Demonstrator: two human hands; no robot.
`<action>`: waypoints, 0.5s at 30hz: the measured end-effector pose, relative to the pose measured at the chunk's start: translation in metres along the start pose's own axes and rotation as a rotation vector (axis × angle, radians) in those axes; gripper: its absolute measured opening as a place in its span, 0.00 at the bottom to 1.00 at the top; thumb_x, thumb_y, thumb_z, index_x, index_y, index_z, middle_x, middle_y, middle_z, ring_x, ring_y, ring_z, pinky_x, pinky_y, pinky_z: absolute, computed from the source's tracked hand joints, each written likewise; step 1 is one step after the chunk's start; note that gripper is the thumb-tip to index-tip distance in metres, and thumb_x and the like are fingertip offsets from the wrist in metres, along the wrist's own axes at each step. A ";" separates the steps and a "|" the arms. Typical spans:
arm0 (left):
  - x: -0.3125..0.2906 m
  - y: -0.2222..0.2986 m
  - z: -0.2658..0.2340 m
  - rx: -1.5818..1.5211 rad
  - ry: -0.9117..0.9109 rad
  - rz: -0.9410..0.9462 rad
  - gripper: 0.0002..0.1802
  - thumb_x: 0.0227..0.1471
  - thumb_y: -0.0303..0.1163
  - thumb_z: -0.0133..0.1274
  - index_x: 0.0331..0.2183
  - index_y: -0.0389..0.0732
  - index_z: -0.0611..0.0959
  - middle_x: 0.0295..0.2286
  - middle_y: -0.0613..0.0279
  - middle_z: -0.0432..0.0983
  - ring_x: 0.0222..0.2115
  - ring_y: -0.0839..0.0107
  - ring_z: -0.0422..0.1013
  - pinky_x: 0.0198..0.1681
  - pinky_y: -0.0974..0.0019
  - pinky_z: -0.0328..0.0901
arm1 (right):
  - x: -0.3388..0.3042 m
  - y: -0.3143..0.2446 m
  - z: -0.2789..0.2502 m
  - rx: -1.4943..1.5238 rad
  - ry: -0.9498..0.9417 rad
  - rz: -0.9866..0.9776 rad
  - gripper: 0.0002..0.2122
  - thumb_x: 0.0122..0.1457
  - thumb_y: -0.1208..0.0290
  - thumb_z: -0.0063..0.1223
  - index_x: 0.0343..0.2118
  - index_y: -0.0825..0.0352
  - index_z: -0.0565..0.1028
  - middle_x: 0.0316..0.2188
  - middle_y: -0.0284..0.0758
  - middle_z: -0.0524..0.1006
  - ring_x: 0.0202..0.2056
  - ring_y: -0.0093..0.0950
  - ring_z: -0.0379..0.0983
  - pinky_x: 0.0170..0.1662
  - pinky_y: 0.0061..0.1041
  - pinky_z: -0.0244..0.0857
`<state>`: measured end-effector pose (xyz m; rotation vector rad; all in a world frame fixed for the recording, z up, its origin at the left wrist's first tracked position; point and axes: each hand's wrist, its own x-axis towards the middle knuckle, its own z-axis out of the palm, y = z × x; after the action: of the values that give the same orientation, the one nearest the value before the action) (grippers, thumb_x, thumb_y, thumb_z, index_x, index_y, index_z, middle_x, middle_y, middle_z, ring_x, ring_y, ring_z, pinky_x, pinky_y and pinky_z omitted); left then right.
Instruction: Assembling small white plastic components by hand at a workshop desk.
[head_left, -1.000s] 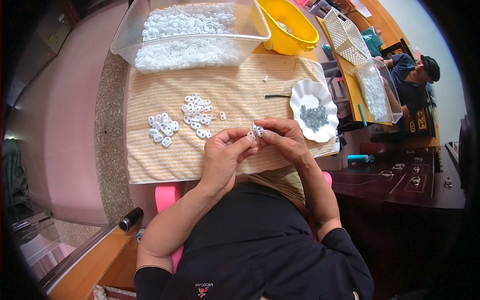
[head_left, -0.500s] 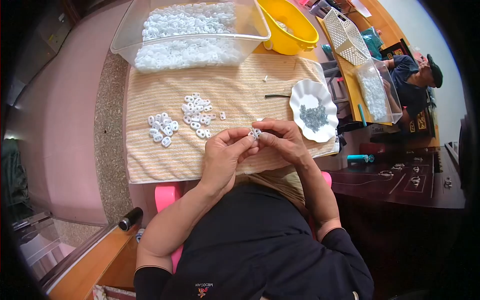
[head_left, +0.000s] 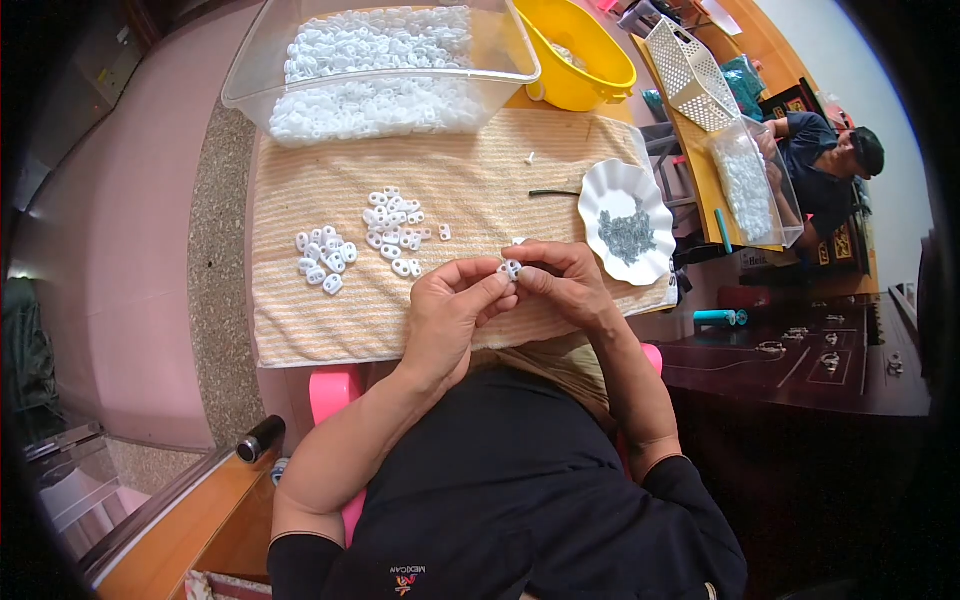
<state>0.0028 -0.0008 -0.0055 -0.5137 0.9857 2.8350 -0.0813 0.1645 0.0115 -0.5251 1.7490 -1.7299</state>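
Observation:
Just past the near edge of the towel, my left hand point(head_left: 446, 308) and my right hand point(head_left: 572, 286) meet. Between their pinched thumbs and fingers is a small white two-hole plastic cord lock point(head_left: 511, 268), partly covered by the fingertips. Left of my hands lies a loose group of similar white pieces point(head_left: 392, 218), with a second pile of white two-hole cord locks point(head_left: 325, 257) farther left. To the right, a white wavy-rimmed plate point(head_left: 603, 190) carries a heap of tiny grey pieces point(head_left: 628, 232), perhaps springs.
A striped towel point(head_left: 310, 190) covers the table. At its far side stand a clear bin point(head_left: 380, 85) full of white pieces and a yellow tub point(head_left: 590, 90). A thin black rod point(head_left: 553, 192) lies beside the plate. Another person point(head_left: 820, 150) sits at a table on the right.
My hands stay together on the cord lock, with only slight finger movement. At the right, the other person's head and arms have shifted a little.

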 end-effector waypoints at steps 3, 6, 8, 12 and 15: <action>0.000 0.000 0.000 -0.005 -0.009 0.001 0.08 0.51 0.21 0.55 0.36 0.33 0.78 0.31 0.58 0.78 0.30 0.74 0.75 0.35 0.73 0.73 | 0.000 0.002 -0.001 0.010 -0.001 0.001 0.13 0.57 0.76 0.55 0.45 0.72 0.76 0.39 0.33 0.76 0.41 0.21 0.72 0.46 0.19 0.66; 0.000 0.001 0.001 -0.021 -0.013 -0.009 0.08 0.51 0.21 0.55 0.36 0.33 0.78 0.30 0.58 0.78 0.29 0.73 0.75 0.35 0.73 0.73 | 0.000 0.004 -0.002 0.052 -0.005 0.012 0.13 0.57 0.77 0.55 0.45 0.73 0.75 0.39 0.33 0.76 0.39 0.21 0.73 0.43 0.19 0.68; 0.000 0.002 0.001 -0.034 -0.014 -0.018 0.08 0.51 0.21 0.55 0.36 0.33 0.79 0.30 0.58 0.78 0.29 0.73 0.75 0.35 0.73 0.73 | 0.000 0.006 -0.003 0.081 -0.009 0.025 0.13 0.58 0.77 0.54 0.45 0.73 0.75 0.39 0.34 0.76 0.38 0.21 0.74 0.42 0.19 0.69; 0.000 0.002 0.001 -0.051 -0.044 -0.038 0.08 0.51 0.21 0.55 0.37 0.33 0.79 0.31 0.58 0.78 0.29 0.73 0.75 0.36 0.72 0.73 | -0.002 0.007 -0.003 0.138 -0.001 0.011 0.12 0.58 0.78 0.53 0.45 0.74 0.74 0.39 0.35 0.76 0.36 0.22 0.75 0.40 0.20 0.72; 0.001 0.001 0.000 -0.071 -0.059 -0.054 0.09 0.51 0.21 0.56 0.37 0.33 0.79 0.31 0.58 0.78 0.29 0.73 0.76 0.36 0.72 0.74 | -0.002 0.008 -0.004 0.155 -0.001 0.005 0.12 0.58 0.78 0.53 0.45 0.74 0.74 0.39 0.36 0.76 0.36 0.23 0.75 0.40 0.20 0.72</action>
<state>0.0016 -0.0018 -0.0048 -0.4536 0.8504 2.8281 -0.0812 0.1691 0.0036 -0.4529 1.5976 -1.8427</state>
